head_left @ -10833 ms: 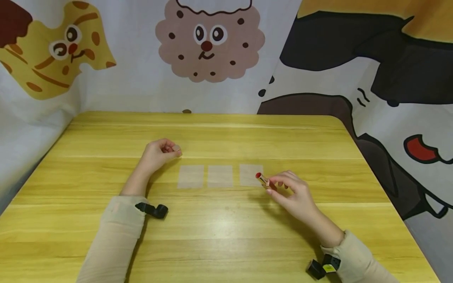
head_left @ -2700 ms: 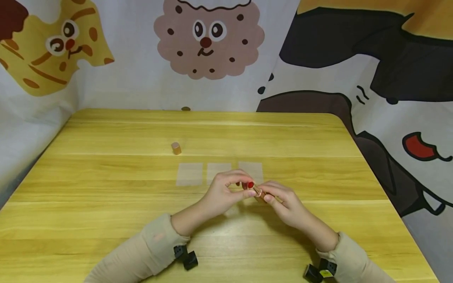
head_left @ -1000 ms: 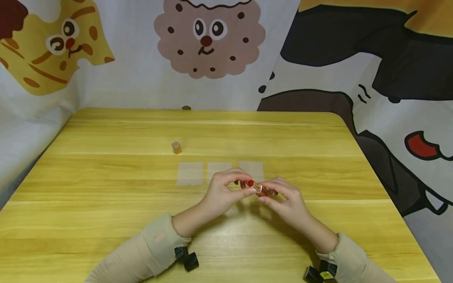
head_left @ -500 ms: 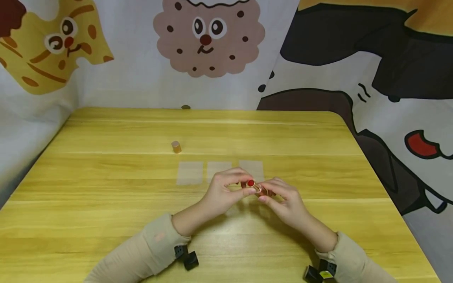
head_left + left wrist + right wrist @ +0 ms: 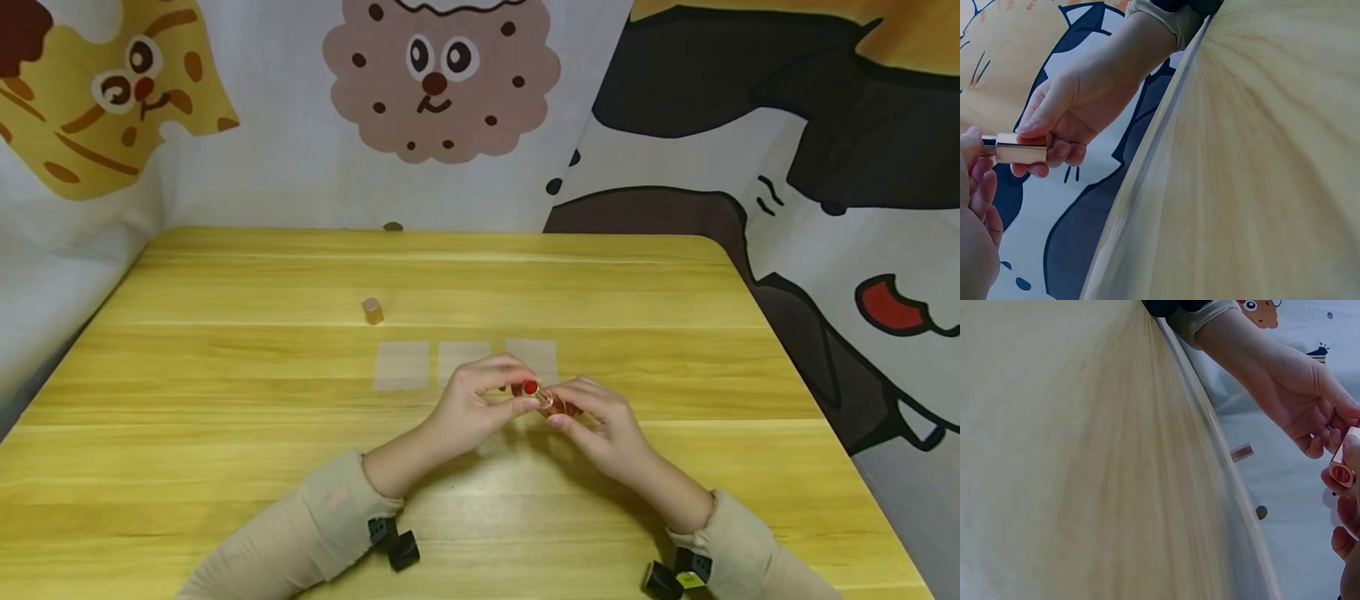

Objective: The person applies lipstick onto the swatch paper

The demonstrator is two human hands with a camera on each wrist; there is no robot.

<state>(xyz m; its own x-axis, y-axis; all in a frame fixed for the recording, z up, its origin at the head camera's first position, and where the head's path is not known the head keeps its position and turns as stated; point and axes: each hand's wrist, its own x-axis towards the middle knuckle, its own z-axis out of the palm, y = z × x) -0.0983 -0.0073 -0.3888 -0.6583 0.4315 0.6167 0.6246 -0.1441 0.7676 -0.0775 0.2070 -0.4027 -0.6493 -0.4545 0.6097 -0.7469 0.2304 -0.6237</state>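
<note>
A lipstick with a red tip and a rose-gold tube (image 5: pixel 557 405) is held above the table between both hands. My left hand (image 5: pixel 474 406) pinches its upper part, just below the red tip, between thumb and fingers. With thumb and fingertips, my right hand (image 5: pixel 609 423) grips the base. In the left wrist view the shiny base (image 5: pixel 1020 150) shows between the fingers; the right wrist view shows its end with a round red label (image 5: pixel 1341 474). The lipstick cap (image 5: pixel 372 312) stands on the table, beyond the left hand and apart from it.
Three pale square sheets lie in a row: a left one (image 5: pixel 401 366), a middle one (image 5: pixel 462 353) and a right one (image 5: pixel 536 357). The hands partly cover the latter two. Behind the wooden table (image 5: pixel 225 467) hangs a printed cartoon curtain (image 5: pixel 285 167).
Earlier my left hand held the cap; it has let go of it on the table and come right to pinch the lipstick. Over the last second both hands stay nearly still.
</note>
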